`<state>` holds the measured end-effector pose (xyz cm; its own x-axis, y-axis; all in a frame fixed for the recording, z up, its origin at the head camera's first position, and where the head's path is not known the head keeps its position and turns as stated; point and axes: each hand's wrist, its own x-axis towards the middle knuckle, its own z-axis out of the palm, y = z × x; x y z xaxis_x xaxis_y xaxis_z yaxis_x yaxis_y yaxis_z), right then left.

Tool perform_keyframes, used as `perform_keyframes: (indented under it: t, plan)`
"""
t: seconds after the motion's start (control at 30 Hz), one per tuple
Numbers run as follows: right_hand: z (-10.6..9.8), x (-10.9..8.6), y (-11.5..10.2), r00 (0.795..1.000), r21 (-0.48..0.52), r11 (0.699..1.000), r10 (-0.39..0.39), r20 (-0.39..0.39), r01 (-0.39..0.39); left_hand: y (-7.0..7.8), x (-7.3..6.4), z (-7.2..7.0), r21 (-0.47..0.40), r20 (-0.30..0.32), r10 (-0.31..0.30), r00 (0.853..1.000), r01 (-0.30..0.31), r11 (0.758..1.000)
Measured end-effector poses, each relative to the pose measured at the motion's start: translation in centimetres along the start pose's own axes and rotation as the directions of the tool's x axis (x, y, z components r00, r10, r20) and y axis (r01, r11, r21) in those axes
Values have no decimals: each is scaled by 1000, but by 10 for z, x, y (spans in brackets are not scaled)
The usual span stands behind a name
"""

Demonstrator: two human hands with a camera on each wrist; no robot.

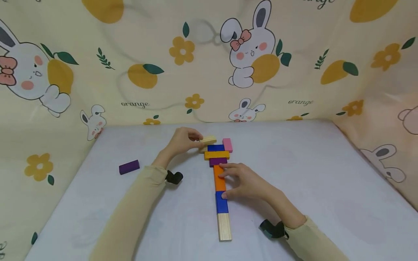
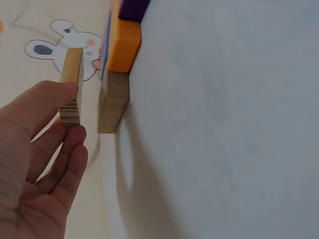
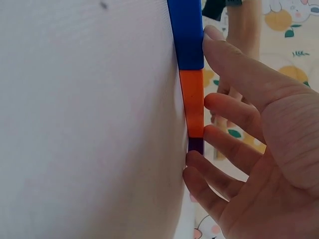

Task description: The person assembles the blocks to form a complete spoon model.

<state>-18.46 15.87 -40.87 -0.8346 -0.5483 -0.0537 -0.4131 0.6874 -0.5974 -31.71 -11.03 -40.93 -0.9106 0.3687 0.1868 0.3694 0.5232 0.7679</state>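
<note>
My left hand (image 1: 183, 140) pinches a plain wooden block (image 1: 209, 139) between thumb and fingers. In the left wrist view the held block (image 2: 74, 67) is apart from another plain wooden block (image 2: 113, 102). My right hand (image 1: 247, 182) rests its fingertips on the column of blocks, fingers spread. Its thumb touches a blue block (image 1: 222, 205), and other fingers lie at an orange block (image 1: 218, 183) and near a purple block (image 1: 217, 162). A plain wooden block (image 1: 224, 228) ends the column at the near side. Farther up are a yellow-orange crosswise block (image 1: 213, 155), a second blue block (image 1: 215, 148) and a pink block (image 1: 227, 144).
A loose purple block (image 1: 129, 167) lies to the left on the white table (image 1: 294, 163). A patterned cloth (image 1: 209, 72) with rabbits and oranges hangs behind and along the sides. Dark wrist cameras (image 1: 272, 229) sit on both wrists.
</note>
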Motion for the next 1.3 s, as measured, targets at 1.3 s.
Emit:
perform_keyframes:
  t: [1.3]
  plan:
    - [-1,0,-2,1000,17,1000,-17,-3,17,6,25,29,121,100,-39,994,27,992]
